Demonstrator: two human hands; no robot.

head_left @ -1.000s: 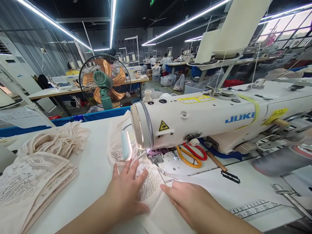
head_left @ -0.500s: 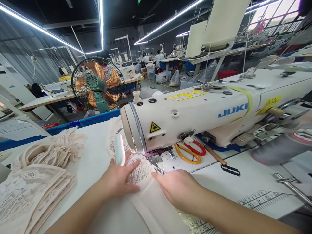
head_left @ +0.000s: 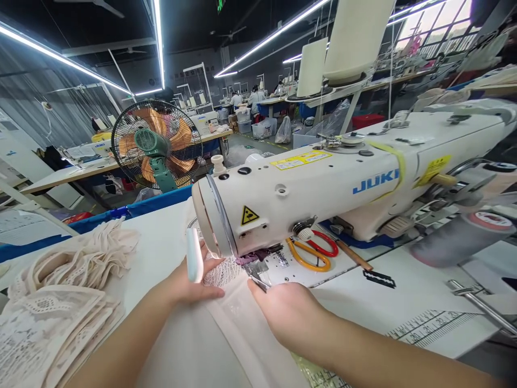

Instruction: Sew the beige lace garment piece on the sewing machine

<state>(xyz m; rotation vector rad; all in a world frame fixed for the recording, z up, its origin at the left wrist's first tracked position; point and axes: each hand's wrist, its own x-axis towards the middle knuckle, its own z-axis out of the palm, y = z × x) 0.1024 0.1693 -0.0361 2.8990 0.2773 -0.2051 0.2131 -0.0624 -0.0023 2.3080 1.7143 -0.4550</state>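
Pale beige fabric with a lace section (head_left: 226, 274) runs under the head of the white sewing machine (head_left: 262, 199). My left hand (head_left: 191, 283) lies on the lace with thumb and fingers apart, partly behind a white upright guard (head_left: 194, 256). To the right of the lace, my right hand (head_left: 285, 310) pinches the edge of the plain sheer fabric (head_left: 242, 323); its lower fingers are hidden. A slim metal piece (head_left: 259, 280) shows by its fingertips, and I cannot tell whether it is held. The needle area is mostly hidden by the machine head.
Stacked beige lace pieces (head_left: 52, 318) lie at the left. Orange-handled scissors (head_left: 309, 258), a red handle (head_left: 327, 242) and a black blade (head_left: 378, 278) on a wooden stick lie beside the machine. A fan (head_left: 157, 145) and thread cones (head_left: 313, 67) stand behind.
The lace has gone further in under the machine head, and less of it shows. My left hand has shifted toward the head, its fingers more hidden. The whole view has shifted slightly.
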